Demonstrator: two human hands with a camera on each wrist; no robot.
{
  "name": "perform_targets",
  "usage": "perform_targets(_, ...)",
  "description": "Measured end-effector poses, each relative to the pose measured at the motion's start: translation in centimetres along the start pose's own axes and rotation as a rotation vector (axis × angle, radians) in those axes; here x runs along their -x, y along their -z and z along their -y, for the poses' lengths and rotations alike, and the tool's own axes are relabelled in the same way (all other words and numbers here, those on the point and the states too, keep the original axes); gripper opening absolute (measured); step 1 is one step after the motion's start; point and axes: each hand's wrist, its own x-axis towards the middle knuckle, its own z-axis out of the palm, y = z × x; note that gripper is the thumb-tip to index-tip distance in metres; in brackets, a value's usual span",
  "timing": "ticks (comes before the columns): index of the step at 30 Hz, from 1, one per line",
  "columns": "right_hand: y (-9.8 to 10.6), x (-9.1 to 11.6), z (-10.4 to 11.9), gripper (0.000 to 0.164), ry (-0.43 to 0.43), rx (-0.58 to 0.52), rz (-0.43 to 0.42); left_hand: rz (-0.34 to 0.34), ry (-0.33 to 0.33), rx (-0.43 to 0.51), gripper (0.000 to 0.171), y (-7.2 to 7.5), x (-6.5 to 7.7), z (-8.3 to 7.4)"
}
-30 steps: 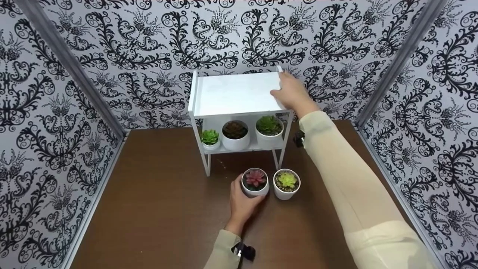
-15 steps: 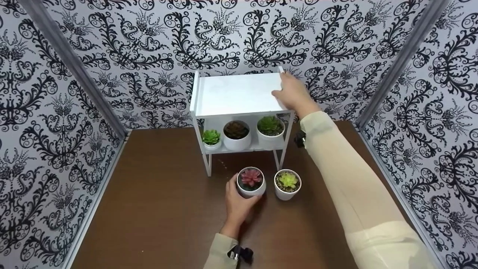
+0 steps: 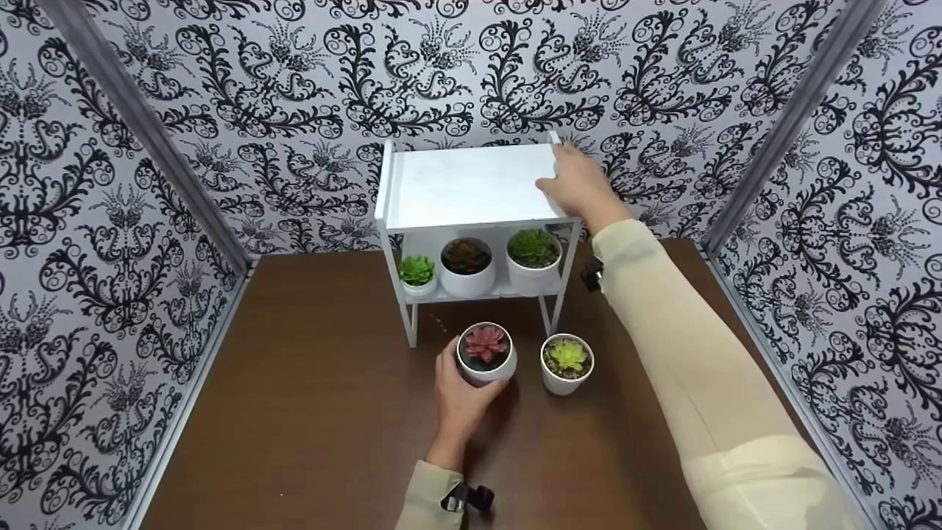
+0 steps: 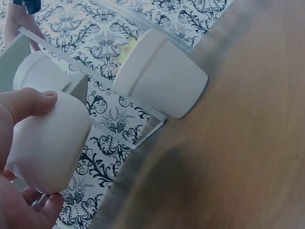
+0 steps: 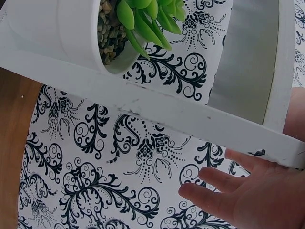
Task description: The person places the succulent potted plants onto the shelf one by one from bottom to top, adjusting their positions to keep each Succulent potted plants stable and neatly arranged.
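My left hand [image 3: 462, 403] grips a white pot with a red succulent [image 3: 486, 355], thumb on one side and fingers on the other. In the left wrist view this white pot [image 4: 53, 138] is held off the table, its shadow on the wood. My right hand [image 3: 581, 185] holds the right side of a white two-tier shelf rack [image 3: 471, 188], thumb on the top board. The right wrist view shows that hand's extended fingers [image 5: 214, 195] outside the rack's side frame. A white pot with a yellow-green succulent [image 3: 567, 364] stands on the table, right of the held pot.
On the rack's lower tier stand a small bright green succulent [image 3: 417, 274], a brownish succulent [image 3: 467, 269] and a larger green succulent [image 3: 533, 258], all in white pots. Patterned walls [image 3: 280, 88] enclose the brown table [image 3: 316, 412] at the back and sides.
My left hand has carried the red succulent's pot leftward and slightly toward the rack, away from the yellow-green one. My right hand stays at the rack.
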Motion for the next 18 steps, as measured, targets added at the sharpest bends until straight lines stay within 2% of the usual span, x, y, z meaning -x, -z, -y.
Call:
perform_targets(9, 0.1, 0.1, 0.1, 0.084, 0.001, 0.012, 0.002, -0.011, -0.018, 0.033, 0.098, 0.7, -0.1, -1.1)
perform_targets(18, -0.2, 0.0, 0.1, 0.084, -0.002, -0.008, -0.001, -0.048, -0.05, -0.001, 0.098, 1.9, -0.1, -3.0)
